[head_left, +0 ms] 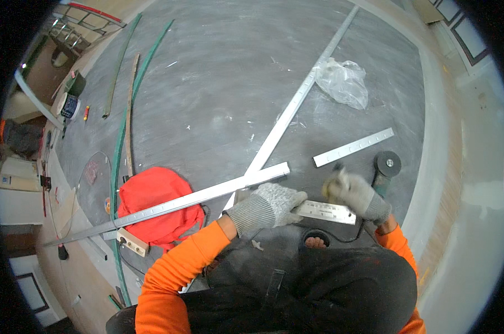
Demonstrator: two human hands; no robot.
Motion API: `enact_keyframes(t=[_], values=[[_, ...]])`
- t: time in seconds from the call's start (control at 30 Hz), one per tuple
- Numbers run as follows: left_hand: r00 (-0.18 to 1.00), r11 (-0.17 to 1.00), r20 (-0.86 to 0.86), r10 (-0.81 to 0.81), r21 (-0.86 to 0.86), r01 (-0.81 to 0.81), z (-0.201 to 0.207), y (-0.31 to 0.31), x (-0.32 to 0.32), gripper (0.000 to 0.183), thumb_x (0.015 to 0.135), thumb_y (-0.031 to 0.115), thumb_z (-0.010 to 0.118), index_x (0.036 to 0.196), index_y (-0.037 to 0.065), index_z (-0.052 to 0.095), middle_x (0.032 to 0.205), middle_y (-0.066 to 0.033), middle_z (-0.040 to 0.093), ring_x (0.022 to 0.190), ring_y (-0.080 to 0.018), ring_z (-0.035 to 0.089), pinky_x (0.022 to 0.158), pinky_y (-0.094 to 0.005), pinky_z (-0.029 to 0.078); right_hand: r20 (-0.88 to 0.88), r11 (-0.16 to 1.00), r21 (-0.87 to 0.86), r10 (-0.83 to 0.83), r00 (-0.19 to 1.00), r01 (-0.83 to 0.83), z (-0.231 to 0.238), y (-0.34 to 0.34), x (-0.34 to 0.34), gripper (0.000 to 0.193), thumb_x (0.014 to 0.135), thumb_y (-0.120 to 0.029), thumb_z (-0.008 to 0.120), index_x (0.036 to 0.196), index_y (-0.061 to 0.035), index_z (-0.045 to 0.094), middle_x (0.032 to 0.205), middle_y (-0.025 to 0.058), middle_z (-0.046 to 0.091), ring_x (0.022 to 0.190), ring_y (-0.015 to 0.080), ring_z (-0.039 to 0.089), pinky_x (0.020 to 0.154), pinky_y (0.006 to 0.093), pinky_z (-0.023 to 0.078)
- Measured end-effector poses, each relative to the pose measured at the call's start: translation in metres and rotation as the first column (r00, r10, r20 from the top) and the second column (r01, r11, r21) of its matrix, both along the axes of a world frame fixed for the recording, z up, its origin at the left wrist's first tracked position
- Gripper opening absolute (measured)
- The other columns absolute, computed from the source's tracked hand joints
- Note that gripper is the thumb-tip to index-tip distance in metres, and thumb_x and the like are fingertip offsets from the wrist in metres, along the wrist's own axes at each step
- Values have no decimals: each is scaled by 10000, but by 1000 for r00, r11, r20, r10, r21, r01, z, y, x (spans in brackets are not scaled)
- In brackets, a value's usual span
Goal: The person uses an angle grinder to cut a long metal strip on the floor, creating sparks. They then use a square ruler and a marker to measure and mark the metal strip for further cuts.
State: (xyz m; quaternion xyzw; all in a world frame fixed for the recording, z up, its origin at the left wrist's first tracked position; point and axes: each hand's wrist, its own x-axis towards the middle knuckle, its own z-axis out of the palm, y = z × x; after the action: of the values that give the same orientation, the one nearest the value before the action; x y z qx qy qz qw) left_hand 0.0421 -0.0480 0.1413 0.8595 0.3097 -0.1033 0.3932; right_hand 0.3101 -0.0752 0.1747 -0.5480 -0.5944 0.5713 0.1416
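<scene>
My left hand [266,207], in a grey knitted glove, grips the near end of a short perforated metal channel [328,212] held above my knees. Just over its other end is my right hand [356,195], also gloved and smeared by motion. Its fingers are curled round a small yellowish and dark object [332,188] too blurred to name. Behind my left hand, a long silvery metal channel [196,199] lies across a red cloth bag [154,192]. Another short metal channel [353,147] rests on the floor beyond my right hand.
An angle grinder [387,165] lies right of my right hand, its dark cord near my foot. A long metal profile [288,111] runs away over the grey floor beside a clear plastic bag [342,83]. Green strips [120,158], a power strip [132,242] and a bucket [68,106] are left.
</scene>
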Motion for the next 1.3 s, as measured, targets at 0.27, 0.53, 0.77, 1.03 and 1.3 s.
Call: enact_keyframes(t=[0.27,0.53,0.77,1.03,1.3], values=[[891,879,215,399,-366,-305,-32,-37,43,546,1066,532,508,1132,29,710,1034,-232,728,901,-385,719,886,-464,544,-270,838,150,-476,837,525,-86,4,49,572,1135,-587,350,1050,-81,603,902,-12,549,756,118,514,709,285,457],[713,741,227,663,-338,-581,-70,-57,73,462,1128,430,425,1285,22,578,1058,-237,705,1030,-402,690,899,-484,534,-227,851,-62,-521,823,521,-90,-26,-11,261,1092,-336,613,1109,-77,631,827,-51,534,732,50,486,625,247,417],[676,753,355,646,-441,-488,-92,-57,72,399,1138,386,446,1125,12,584,895,-161,654,834,-362,658,744,-464,511,-244,836,-38,-539,806,547,-96,-31,-21,370,1102,-395,570,959,-68,665,782,-55,526,685,55,469,599,247,384],[501,236,274,821,-962,140,-106,-48,59,404,1145,440,451,963,112,602,719,72,489,655,-39,458,566,-265,398,-363,795,23,-558,746,606,-109,-26,-9,425,1128,-411,492,940,-71,665,767,-46,545,625,60,443,553,263,362],[697,653,137,704,-511,-558,-114,-48,66,443,1132,427,472,1134,0,593,842,-31,579,808,-136,572,743,-342,501,-68,823,299,-488,870,484,-115,-2,28,197,1049,-228,668,1129,-57,722,981,36,750,715,149,599,683,277,498]])
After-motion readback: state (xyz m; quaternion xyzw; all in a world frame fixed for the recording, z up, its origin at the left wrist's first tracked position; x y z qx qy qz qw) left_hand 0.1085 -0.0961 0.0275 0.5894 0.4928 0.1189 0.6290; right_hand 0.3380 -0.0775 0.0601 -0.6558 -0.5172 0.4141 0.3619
